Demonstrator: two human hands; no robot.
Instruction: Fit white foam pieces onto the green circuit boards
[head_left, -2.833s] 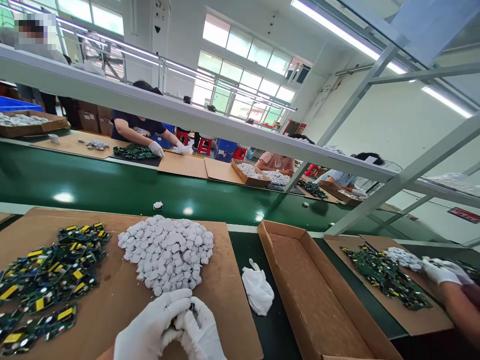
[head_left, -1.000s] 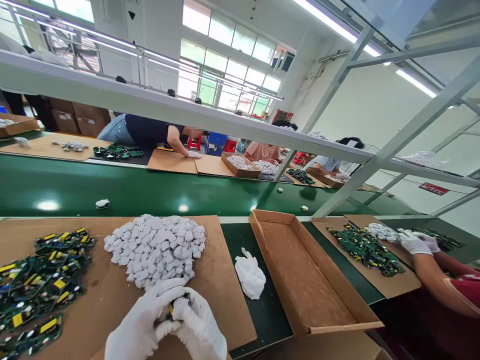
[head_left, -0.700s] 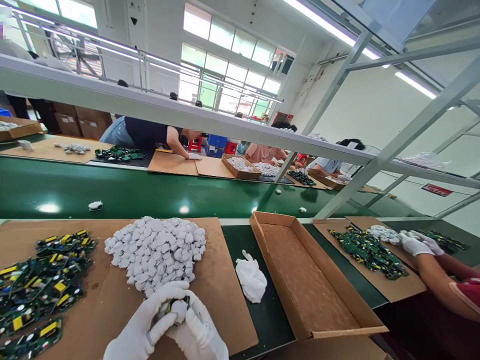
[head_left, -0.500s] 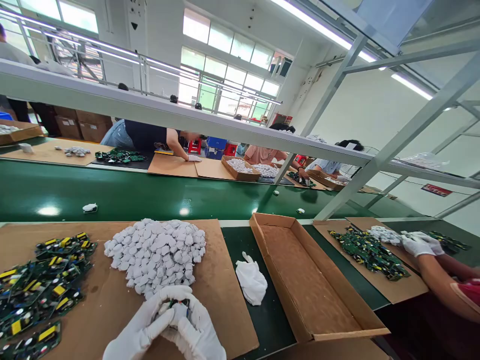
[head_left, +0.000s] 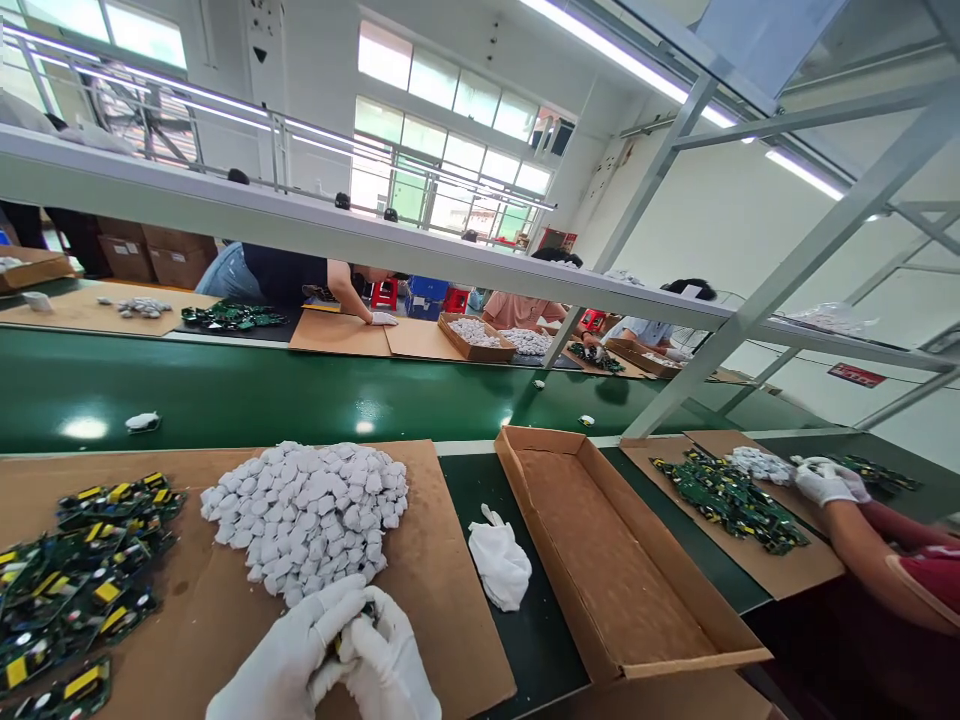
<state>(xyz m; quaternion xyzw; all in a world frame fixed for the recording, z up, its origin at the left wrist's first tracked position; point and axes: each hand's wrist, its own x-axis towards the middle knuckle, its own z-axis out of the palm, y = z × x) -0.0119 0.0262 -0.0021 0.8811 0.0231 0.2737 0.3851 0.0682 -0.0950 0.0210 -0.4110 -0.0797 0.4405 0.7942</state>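
My left hand (head_left: pixel 289 650) and my right hand (head_left: pixel 391 655), both in white gloves, are closed together around a small circuit board (head_left: pixel 336 645). Only slivers of the board show between the fingers; the rest is hidden. Just beyond my fingertips lies a heap of small white lumpy pieces (head_left: pixel 315 515) on a cardboard sheet (head_left: pixel 442 610). To the left, green circuit boards (head_left: pixel 97 570) with yellow components are piled on the same sheet.
A crumpled white cloth or glove (head_left: pixel 499 562) lies right of the cardboard, beside a long shallow cardboard box (head_left: pixel 615 550). Behind runs a green conveyor belt (head_left: pixel 247 390) carrying a few boards. At right, a co-worker's gloved hands (head_left: pixel 829 480) work near another board pile (head_left: pixel 727 500).
My hands have turned and closed more tightly over the board, so less of it shows. A board with a white top on the belt has shifted left. The whole view has moved slightly.
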